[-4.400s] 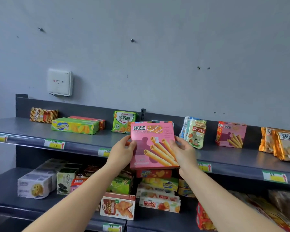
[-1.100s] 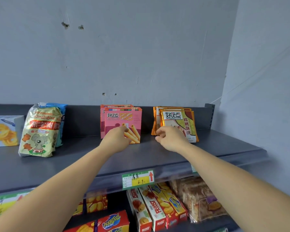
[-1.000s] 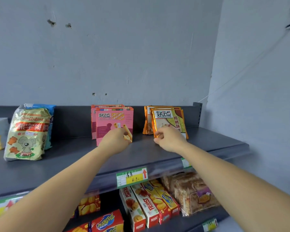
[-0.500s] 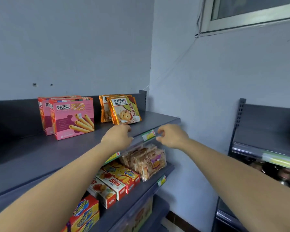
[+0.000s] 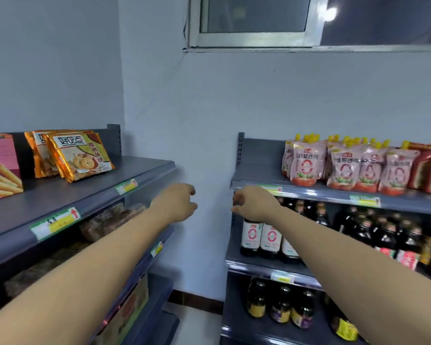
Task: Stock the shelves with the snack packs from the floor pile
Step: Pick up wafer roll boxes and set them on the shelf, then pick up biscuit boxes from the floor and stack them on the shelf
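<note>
The pink egg-roll box [image 5: 0, 165] stands upright on the top shelf [image 5: 90, 192] at the far left edge of the view. Beside it lean orange cookie packs [image 5: 77, 156]. My left hand [image 5: 177, 204] hangs in the air past the shelf's right end, fingers loosely curled, holding nothing. My right hand [image 5: 253, 204] is level with it, in front of the second shelf unit, also loosely curled and empty. The floor pile is out of view.
A second shelf unit [image 5: 334, 195] on the right carries pink sauce pouches [image 5: 343, 165] on top and dark bottles [image 5: 259, 235] below. Bagged cakes [image 5: 110, 220] lie on the left unit's lower shelf. A wall corner and a strip of floor [image 5: 197, 319] lie between the units.
The pink box was set on the top shelf and released. Both hands drew back empty, and the view swung right from the snack shelf to the corner and the sauce shelves.
</note>
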Action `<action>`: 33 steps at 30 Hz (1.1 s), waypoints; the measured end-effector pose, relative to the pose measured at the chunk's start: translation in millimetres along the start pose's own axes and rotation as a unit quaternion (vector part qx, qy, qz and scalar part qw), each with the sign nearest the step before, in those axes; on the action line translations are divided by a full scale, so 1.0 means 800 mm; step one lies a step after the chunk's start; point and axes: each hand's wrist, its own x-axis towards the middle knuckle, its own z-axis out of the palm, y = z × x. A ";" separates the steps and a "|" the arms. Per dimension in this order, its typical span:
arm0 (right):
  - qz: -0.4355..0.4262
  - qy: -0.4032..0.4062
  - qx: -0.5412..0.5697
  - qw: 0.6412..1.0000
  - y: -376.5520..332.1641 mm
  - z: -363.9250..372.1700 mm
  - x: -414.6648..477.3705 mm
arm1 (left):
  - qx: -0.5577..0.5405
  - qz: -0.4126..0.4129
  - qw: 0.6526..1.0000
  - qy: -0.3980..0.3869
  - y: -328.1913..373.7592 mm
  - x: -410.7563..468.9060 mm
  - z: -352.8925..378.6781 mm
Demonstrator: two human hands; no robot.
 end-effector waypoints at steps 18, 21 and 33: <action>0.284 -0.030 -0.050 0.957 0.280 -0.038 -0.387 | -0.008 0.258 0.957 -0.133 0.343 -0.149 0.173; 0.322 -0.034 -0.047 0.945 0.314 -0.042 -0.439 | -0.008 0.301 0.942 -0.149 0.395 -0.167 0.199; 0.505 -0.045 -0.036 0.861 0.479 -0.010 -0.598 | -0.028 0.433 0.872 -0.228 0.607 -0.205 0.343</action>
